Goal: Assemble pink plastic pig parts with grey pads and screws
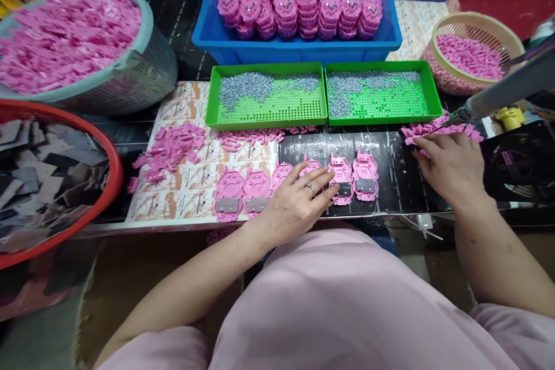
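The left hand (290, 208) lies palm down with its fingers slightly spread across the middle of a row of flat pink plastic shells (365, 166), which lie along the near edge of the bench, several with flat grey or dark rectangular plates (228, 204) in their lower parts. It pinches nothing visible; a light, level touch suits it best, since a pressing palm could skew the row or nudge a plate out of its seat. The right hand (455, 165) reaches to a loose heap of small pink plastic pieces (470, 129), its fingers bent down at the near side. Drawing a single piece out by the fingertips would probably work better than raking, as the pieces lie tangled, and the knuckles do well to clear the long grey cylindrical tool (511, 89) slanting in just above. Whether the right fingertips already pinch a piece cannot be told. The left hand hides parts of the middle shells, the tool runs out of view at the right edge, and the small marks on the plates are too fine to identify.
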A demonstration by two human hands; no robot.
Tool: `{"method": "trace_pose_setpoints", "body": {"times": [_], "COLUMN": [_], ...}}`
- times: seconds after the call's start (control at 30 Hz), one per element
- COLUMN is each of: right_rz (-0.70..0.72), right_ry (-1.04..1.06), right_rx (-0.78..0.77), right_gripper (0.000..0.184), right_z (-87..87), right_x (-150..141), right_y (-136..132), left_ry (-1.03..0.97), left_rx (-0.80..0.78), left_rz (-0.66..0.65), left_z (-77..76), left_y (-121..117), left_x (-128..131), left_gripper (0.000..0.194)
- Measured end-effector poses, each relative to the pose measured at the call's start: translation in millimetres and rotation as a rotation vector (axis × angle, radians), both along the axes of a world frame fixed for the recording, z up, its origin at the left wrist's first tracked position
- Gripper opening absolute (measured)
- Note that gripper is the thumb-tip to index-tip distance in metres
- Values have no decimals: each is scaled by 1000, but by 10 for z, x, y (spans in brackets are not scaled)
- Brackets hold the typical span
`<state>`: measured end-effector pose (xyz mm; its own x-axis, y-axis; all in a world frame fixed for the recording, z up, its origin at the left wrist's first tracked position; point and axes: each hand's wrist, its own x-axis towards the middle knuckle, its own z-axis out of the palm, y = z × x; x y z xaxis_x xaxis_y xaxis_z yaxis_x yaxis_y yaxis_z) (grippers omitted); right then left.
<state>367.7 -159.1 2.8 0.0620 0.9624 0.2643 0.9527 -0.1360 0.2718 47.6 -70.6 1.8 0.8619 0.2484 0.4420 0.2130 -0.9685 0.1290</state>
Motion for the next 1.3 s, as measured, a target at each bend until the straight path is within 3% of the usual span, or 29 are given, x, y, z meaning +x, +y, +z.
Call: {"method": "trace_pose_setpoints", "body": {"times": [0.2, 0.37, 0.53, 0.63, 0.87, 0.97, 1.07, 1.2, 1.3], "right_rz": [-73, 55, 92, 96, 9, -31, 22, 100, 222], "right_ry": [106, 289, 682, 691, 514, 432, 381, 500, 672], "right_rx": [-59, -38, -237, -286, -103, -87, -28, 162, 223], "right_gripper": [36, 37, 33, 35, 35, 37, 33, 26, 19], "right_z": [-43, -45, -61, -56, 35, -18, -81, -7, 114], "right_x": [-54, -122, -113, -55, -154, -253, -273, -346, -661], "right_y": [157, 152, 184, 237, 165, 107, 59, 101, 239], "left_ry": [30, 55, 60, 74, 71, 60, 60, 63, 92], "left_rx": [-5, -19, -12, -13, -28, -51, -70, -49, -29], "left_rz": [20, 67, 75, 82, 104, 109, 125, 157, 182], "left_z": [9, 55, 48, 51, 52, 32, 0, -80, -148], "left_y": [25, 57, 84, 86, 90, 82, 24, -85, -133], "left_x": [-68, -169, -197, -202, -273, -289, -304, -341, -358], "left_gripper": [23, 21, 22, 23, 21, 22, 24, 28, 34]}}
